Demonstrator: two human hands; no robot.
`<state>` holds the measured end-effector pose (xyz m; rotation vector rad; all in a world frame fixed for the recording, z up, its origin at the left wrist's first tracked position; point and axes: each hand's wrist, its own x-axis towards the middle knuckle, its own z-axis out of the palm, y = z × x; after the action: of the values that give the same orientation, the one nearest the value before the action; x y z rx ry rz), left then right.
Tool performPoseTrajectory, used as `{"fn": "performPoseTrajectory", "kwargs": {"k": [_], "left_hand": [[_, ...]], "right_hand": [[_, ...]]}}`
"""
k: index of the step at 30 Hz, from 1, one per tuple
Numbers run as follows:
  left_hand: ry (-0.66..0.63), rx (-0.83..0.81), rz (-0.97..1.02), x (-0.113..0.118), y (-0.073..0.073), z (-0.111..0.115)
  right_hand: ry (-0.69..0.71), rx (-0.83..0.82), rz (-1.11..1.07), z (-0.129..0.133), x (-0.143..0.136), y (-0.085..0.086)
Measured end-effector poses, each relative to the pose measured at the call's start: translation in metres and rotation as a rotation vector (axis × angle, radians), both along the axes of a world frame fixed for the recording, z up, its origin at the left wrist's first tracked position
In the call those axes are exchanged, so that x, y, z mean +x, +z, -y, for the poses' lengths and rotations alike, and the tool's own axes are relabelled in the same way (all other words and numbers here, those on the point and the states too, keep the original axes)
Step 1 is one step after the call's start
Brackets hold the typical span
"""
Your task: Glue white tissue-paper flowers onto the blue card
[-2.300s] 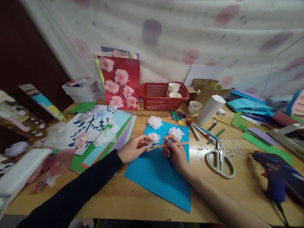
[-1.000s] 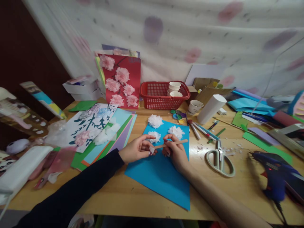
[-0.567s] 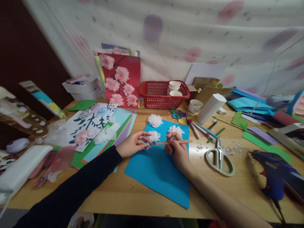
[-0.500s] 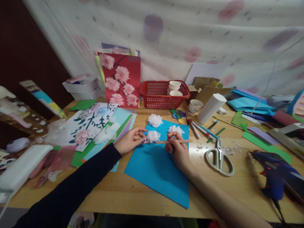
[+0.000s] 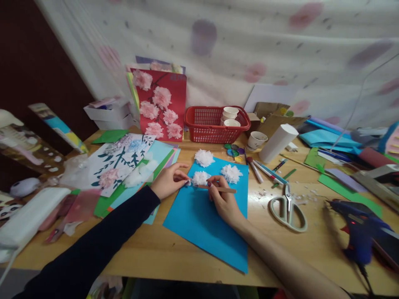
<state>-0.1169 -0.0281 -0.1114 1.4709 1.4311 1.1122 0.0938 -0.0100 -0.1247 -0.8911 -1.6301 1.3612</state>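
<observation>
My right hand [image 5: 222, 198] grips a thin tan wooden stick [image 5: 229, 190], its far tip at the lower edge of a white ruffled paper flower [image 5: 200, 178]. My left hand [image 5: 171, 181] is left of that flower, thumb and forefinger pinched together; something small and whitish shows at the fingertips, too small to name. Under both hands lies a bright blue sheet of paper [image 5: 205, 232]. Two more white flowers are near its top: one paper flower [image 5: 204, 158] at the upper left corner, another flower [image 5: 231, 173] at the right.
To the right are scissors [image 5: 288, 211], a blue glue gun [image 5: 358, 228], pens [image 5: 257, 170] and a white roll [image 5: 278, 143]. A red basket [image 5: 215, 135] with paper cups stands behind, beside a red card [image 5: 177, 91] with pink flowers. Coloured papers [image 5: 163, 151] lie left.
My right hand has moved left and slightly down with the stick, uncovering the right flower. My left hand's fingers have drawn closer together beside the middle flower.
</observation>
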Motion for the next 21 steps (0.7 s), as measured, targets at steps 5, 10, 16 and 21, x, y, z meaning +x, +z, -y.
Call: {"fn": "performPoseTrajectory", "kwargs": {"k": [5, 10, 16, 21], "left_hand": [[0.012, 0.056, -0.071, 0.005, -0.01, -0.002], [0.019, 0.073, -0.121, 0.009, -0.008, -0.001], [0.029, 0.095, -0.096, 0.01, -0.012, -0.002], [0.028, 0.082, -0.049, 0.01, -0.017, -0.005]], "right_hand": [[-0.027, 0.006, -0.019, 0.001, 0.0, 0.001], [0.032, 0.049, -0.02, 0.003, 0.0, 0.003], [0.061, 0.097, 0.045, 0.003, -0.002, -0.002], [0.075, 0.108, 0.08, 0.002, -0.004, -0.004]]}}
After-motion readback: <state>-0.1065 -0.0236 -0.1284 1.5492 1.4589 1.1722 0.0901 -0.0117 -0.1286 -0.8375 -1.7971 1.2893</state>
